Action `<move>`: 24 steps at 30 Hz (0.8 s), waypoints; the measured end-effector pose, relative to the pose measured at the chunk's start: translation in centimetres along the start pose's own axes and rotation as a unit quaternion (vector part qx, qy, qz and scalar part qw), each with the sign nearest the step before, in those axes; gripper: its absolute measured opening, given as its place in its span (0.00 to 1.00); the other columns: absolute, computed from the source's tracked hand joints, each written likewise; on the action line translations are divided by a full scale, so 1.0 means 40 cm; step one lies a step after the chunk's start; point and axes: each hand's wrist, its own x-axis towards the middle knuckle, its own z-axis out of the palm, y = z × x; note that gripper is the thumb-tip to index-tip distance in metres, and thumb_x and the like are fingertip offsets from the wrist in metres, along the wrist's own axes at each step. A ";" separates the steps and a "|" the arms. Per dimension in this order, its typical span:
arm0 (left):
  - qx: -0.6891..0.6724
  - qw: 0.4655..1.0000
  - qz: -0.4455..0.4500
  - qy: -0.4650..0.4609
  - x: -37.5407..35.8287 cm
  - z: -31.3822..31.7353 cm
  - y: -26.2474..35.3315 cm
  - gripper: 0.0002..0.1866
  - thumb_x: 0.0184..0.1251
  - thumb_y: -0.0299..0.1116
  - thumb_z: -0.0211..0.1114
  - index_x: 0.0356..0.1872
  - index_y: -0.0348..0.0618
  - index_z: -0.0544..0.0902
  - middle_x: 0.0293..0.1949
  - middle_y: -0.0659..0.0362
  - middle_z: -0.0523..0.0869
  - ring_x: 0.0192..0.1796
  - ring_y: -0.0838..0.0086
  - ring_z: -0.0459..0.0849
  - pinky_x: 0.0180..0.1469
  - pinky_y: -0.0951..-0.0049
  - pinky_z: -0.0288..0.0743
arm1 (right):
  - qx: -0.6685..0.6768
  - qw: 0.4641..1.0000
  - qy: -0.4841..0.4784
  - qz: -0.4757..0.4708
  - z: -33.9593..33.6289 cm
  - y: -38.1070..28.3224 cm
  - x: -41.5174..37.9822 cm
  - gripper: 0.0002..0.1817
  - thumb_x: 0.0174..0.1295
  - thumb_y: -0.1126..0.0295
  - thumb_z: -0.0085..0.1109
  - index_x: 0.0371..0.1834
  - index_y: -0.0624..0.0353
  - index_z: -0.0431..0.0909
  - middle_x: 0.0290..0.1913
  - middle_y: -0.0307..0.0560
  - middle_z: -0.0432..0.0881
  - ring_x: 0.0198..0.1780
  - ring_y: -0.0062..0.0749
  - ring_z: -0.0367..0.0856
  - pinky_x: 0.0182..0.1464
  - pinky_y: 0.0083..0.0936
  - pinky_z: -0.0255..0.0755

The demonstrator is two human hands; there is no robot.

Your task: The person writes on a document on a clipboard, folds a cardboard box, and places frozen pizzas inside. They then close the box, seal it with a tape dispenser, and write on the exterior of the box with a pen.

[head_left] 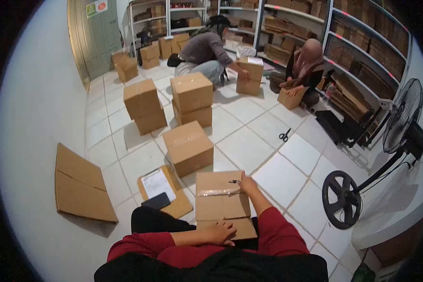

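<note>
A cardboard box point(221, 207) with clear tape across its top rests in front of me, close to my lap. My right hand point(246, 183) is at the box's far right corner, closed on a dark pen point(234, 181) that points left over the cardboard. My left hand point(219, 231) lies on the near part of the box, its fingers stretched over the surface. Left of the box, a clipboard point(179, 203) with a paper sheet point(158, 184) lies on the floor. A dark phone point(156, 201) sits on the clipboard's near end.
Beyond stands a closed box point(189, 148), with stacked boxes point(191, 89) behind. Scissors point(284, 135) lie on the tiles. A flat carton point(82, 185) leans left; a fan point(345, 199) stands right. Two people point(204, 51) handle boxes near the shelves point(291, 19).
</note>
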 end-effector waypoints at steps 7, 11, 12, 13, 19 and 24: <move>-0.009 0.984 -0.118 0.135 -0.035 0.137 -0.166 0.40 0.47 0.66 0.48 0.60 0.53 0.58 0.63 0.53 0.51 0.65 0.52 0.45 0.57 0.37 0.31 | -0.176 0.906 0.050 -0.382 0.024 -0.095 -0.094 0.33 0.42 0.59 0.60 0.55 0.53 0.62 0.57 0.57 0.60 0.57 0.57 0.59 0.57 0.43 0.54; 0.026 0.981 -0.160 0.104 -0.037 0.097 -0.149 0.43 0.45 0.71 0.42 0.62 0.56 0.55 0.65 0.54 0.46 0.66 0.50 0.39 0.57 0.37 0.25 | -0.191 0.888 0.023 -0.417 -0.005 -0.111 -0.116 0.31 0.47 0.64 0.55 0.57 0.53 0.58 0.56 0.55 0.61 0.57 0.58 0.58 0.57 0.42 0.55; 0.022 0.982 -0.168 0.089 -0.037 0.093 -0.149 0.43 0.45 0.71 0.41 0.62 0.58 0.54 0.65 0.53 0.45 0.66 0.49 0.37 0.57 0.37 0.23 | -0.247 0.869 0.046 -0.426 -0.001 -0.116 -0.112 0.31 0.48 0.65 0.53 0.58 0.54 0.57 0.56 0.56 0.61 0.56 0.58 0.60 0.56 0.42 0.57; 0.017 0.982 -0.168 0.090 -0.035 0.096 -0.152 0.43 0.45 0.71 0.41 0.62 0.58 0.54 0.65 0.53 0.45 0.66 0.49 0.37 0.57 0.37 0.23 | -0.303 0.845 0.068 -0.436 0.001 -0.122 -0.107 0.31 0.48 0.67 0.51 0.58 0.55 0.56 0.55 0.57 0.61 0.54 0.59 0.62 0.55 0.42 0.58; -0.011 0.984 -0.158 0.082 -0.043 0.089 -0.159 0.41 0.45 0.71 0.42 0.61 0.62 0.56 0.66 0.57 0.44 0.66 0.53 0.34 0.55 0.36 0.17 | -0.249 0.882 0.066 -0.395 0.042 -0.204 -0.079 0.29 0.45 0.70 0.52 0.54 0.63 0.60 0.53 0.61 0.65 0.48 0.61 0.69 0.51 0.40 0.65; -0.032 0.984 -0.148 0.091 -0.048 0.081 -0.176 0.41 0.45 0.69 0.45 0.61 0.62 0.58 0.66 0.57 0.44 0.67 0.55 0.34 0.56 0.37 0.19 | -0.275 0.890 0.041 -0.362 0.022 -0.227 -0.065 0.27 0.44 0.71 0.51 0.52 0.63 0.63 0.53 0.58 0.66 0.47 0.57 0.71 0.46 0.38 0.69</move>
